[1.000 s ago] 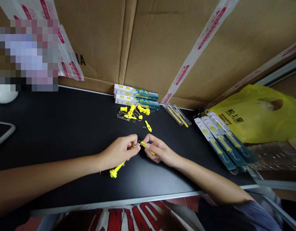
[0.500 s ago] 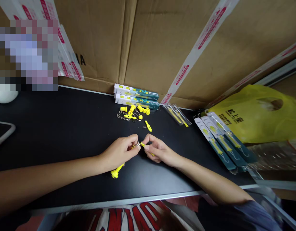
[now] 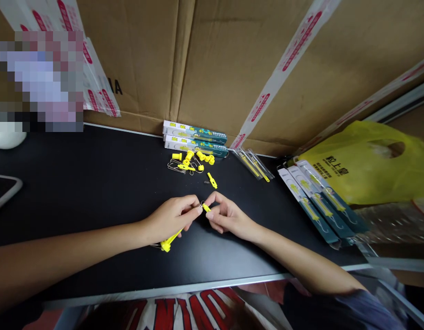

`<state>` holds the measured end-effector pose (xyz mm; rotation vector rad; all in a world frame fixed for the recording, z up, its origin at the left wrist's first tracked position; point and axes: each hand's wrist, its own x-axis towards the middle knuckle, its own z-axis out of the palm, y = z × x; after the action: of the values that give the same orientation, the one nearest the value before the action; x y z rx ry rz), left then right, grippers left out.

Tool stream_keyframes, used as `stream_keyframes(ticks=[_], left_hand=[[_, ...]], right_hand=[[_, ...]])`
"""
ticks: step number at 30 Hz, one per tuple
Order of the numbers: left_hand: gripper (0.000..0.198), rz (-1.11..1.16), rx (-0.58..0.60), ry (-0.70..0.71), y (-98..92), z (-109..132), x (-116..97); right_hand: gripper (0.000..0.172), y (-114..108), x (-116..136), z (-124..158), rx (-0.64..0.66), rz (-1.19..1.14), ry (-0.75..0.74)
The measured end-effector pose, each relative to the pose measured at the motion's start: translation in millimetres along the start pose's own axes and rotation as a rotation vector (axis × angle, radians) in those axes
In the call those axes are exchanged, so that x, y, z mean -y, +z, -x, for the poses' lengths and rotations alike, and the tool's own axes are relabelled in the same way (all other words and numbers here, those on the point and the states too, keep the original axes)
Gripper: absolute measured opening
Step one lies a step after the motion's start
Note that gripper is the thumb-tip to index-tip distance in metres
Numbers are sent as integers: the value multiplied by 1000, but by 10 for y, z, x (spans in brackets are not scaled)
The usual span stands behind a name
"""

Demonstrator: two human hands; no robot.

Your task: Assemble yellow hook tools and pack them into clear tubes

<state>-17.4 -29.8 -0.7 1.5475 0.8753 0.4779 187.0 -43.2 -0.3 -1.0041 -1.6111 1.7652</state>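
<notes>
While your two hands meet over the middle of the black desk (image 3: pixel 95 192), your left hand (image 3: pixel 170 219) has its grip closed on a yellow rod (image 3: pixel 171 239), thumb and forefinger pinched near the upper end. The rod slants down out of your palm toward you, and its T-shaped foot lies low over the desk; whether it touches I cannot tell. Your right hand (image 3: pixel 229 216) keeps a tight fingertip grip on a small yellow piece (image 3: pixel 206 208), held right at the top of the rod, so that the fingertips of both hands nearly touch. A thin glint of metal shows at that meeting point, too small to make out.

Just beyond your hands lies a single yellow peg (image 3: pixel 212 180) with a tiny spring (image 3: pixel 206 182) beside it. Farther back sits a heap of loose yellow parts (image 3: pixel 191 160) mixed with wire loops, just in front of two flat boxes (image 3: pixel 194 137) stacked against the cardboard cartons (image 3: pixel 232 59) that wall off the back of the desk. To your right, a few clear sleeves (image 3: pixel 255 164) lie near the cartons. Farther right, three carded packs (image 3: pixel 315 201) lie side by side next to a yellow plastic bag (image 3: pixel 366 160). Far to your left you have a white rounded object (image 3: pixel 5 137) and the corner of a flat screen (image 3: pixel 2 190).
</notes>
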Motion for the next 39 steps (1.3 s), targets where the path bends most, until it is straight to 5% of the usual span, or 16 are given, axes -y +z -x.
stream_keyframes(ticks=[7, 16, 28, 34, 39], left_hand=[[30, 97, 151, -59, -74, -63, -35], [38, 191, 318, -96, -186, -129, 37], [32, 154, 379, -124, -201, -120, -14], [35, 183, 353, -99, -188, -122, 0], [38, 210, 362, -88, -191, -133, 40]], right_hand=[[26, -98, 59, 67, -186, 348, -110], [23, -166, 5, 83, -221, 670, -226], [16, -225, -37, 75, -160, 1168, -442], [13, -258, -5, 76, -217, 1230, -543], [7, -299, 52, 82, -272, 1066, -568]])
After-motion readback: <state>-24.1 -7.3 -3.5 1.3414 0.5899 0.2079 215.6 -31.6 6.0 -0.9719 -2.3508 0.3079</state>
